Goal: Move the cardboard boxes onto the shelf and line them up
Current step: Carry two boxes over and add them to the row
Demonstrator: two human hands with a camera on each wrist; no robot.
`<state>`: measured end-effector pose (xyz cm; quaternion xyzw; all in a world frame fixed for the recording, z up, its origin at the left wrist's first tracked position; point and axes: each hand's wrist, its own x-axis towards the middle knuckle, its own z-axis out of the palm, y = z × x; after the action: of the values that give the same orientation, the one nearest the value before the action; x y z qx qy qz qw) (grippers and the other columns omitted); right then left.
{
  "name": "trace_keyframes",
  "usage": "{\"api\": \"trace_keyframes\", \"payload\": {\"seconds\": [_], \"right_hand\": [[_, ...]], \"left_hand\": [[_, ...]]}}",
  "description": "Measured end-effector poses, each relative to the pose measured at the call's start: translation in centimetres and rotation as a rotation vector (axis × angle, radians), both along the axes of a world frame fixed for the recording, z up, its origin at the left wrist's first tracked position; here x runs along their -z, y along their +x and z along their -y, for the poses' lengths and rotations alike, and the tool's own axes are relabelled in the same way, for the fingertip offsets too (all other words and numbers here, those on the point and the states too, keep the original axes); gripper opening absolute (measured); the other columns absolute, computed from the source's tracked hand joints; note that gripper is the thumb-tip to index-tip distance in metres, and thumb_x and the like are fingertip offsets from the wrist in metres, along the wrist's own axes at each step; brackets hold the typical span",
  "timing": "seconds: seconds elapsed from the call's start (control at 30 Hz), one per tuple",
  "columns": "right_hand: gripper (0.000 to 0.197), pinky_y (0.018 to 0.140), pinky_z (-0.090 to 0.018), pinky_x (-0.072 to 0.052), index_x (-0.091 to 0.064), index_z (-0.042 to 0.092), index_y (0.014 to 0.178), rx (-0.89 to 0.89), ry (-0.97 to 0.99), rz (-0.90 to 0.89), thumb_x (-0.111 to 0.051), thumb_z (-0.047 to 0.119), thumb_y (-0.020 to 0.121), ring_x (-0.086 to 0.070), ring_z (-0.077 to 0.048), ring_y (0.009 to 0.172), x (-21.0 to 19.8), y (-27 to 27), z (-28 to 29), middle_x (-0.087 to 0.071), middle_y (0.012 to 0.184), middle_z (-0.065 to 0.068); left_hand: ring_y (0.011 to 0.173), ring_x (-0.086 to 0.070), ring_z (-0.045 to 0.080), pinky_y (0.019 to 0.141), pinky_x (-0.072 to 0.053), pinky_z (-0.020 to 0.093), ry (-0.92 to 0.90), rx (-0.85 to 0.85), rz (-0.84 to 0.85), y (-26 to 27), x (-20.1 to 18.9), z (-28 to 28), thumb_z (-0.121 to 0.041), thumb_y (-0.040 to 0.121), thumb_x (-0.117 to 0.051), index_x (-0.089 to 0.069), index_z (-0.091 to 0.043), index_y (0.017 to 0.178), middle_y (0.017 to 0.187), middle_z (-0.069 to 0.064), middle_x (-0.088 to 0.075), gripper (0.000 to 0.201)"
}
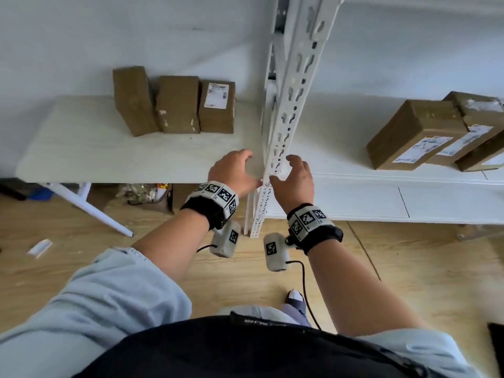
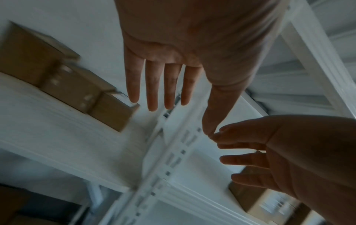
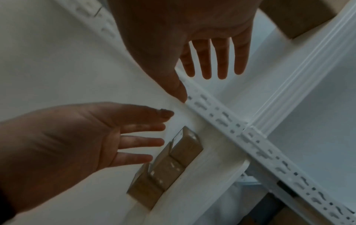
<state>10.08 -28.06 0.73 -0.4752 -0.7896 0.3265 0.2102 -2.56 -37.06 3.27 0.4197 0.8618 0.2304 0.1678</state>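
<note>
Three brown cardboard boxes [image 1: 178, 103] stand side by side at the back of a white table [image 1: 95, 154], against the wall; the leftmost one leans. Several more boxes [image 1: 414, 132] with white labels lie on the white shelf board [image 1: 335, 148] at the right. My left hand [image 1: 246, 169] hovers over the table's right end, fingers relaxed and holding nothing. My right hand [image 1: 285, 170] hovers beside it over the shelf's left end, also empty. In the left wrist view my left hand [image 2: 181, 118] has straight fingers, with the table boxes [image 2: 67, 82] to its left.
A white perforated upright post [image 1: 289, 105] rises between my two hands, dividing table from shelf. A lower shelf board [image 1: 368, 203] sits below. Clutter and a slanted table leg [image 1: 90, 205] lie under the table. A small white piece [image 1: 41, 248] rests on the wooden floor.
</note>
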Motion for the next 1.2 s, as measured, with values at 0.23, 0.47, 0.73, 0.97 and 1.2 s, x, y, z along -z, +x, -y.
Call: {"api": "trace_keyframes", "payload": {"seconds": [0.23, 0.47, 0.73, 0.97, 1.2], "right_hand": [[0.060, 0.096, -0.040, -0.049, -0.050, 0.015, 0.136, -0.175, 0.105, 0.082, -0.069, 0.018, 0.080, -0.052, -0.028, 0.121, -1.0, -8.3, 4.0, -0.055, 0.135, -0.007], [0.058, 0.094, -0.040, -0.050, -0.048, 0.015, 0.135, -0.214, 0.131, 0.116, -0.070, 0.019, 0.082, -0.053, -0.028, 0.119, -0.7, -17.2, 1.5, -0.055, 0.131, -0.008], [0.058, 0.098, -0.043, -0.047, -0.050, 0.015, 0.135, -0.147, 0.062, 0.126, -0.067, 0.018, 0.079, -0.053, -0.031, 0.118, 1.6, -28.0, -5.8, -0.055, 0.131, -0.008], [0.069, 0.103, -0.046, -0.042, -0.045, 0.014, 0.139, -0.042, -0.011, 0.201, -0.072, 0.029, 0.078, -0.049, -0.032, 0.121, 3.8, -35.5, -12.1, -0.049, 0.133, -0.011], [0.084, 0.102, -0.047, -0.037, -0.033, 0.015, 0.143, -0.017, -0.082, 0.420, -0.069, 0.051, 0.076, -0.037, -0.035, 0.131, 6.3, -39.4, -14.8, -0.032, 0.147, -0.011]], "left_hand": [[0.119, -0.057, 0.017, 0.097, -0.047, 0.033, 0.010, -0.160, 0.030, -7.7, -1.0, 5.6, -0.042, 0.076, -0.081, -0.050, -0.028, 0.137, 0.134, -0.006, -0.058, 0.070], [0.119, -0.057, 0.020, 0.097, -0.047, 0.035, 0.007, -0.236, 0.035, -15.1, -1.0, 5.2, -0.042, 0.077, -0.082, -0.050, -0.027, 0.138, 0.132, -0.005, -0.058, 0.070], [0.126, -0.053, 0.018, 0.103, -0.046, 0.037, -0.050, -0.214, 0.001, -25.1, 0.4, -1.9, -0.044, 0.082, -0.078, -0.045, -0.024, 0.143, 0.141, -0.004, -0.054, 0.072], [0.133, -0.044, 0.027, 0.105, -0.043, 0.042, -0.113, -0.229, -0.056, -33.6, 2.9, -10.3, -0.044, 0.086, -0.070, -0.041, -0.019, 0.146, 0.146, 0.004, -0.047, 0.071], [0.144, -0.024, 0.041, 0.116, -0.027, 0.053, -0.380, -0.332, -0.090, -37.8, 7.2, -15.3, -0.063, 0.076, -0.072, -0.020, -0.016, 0.153, 0.159, 0.017, -0.021, 0.105]]}}
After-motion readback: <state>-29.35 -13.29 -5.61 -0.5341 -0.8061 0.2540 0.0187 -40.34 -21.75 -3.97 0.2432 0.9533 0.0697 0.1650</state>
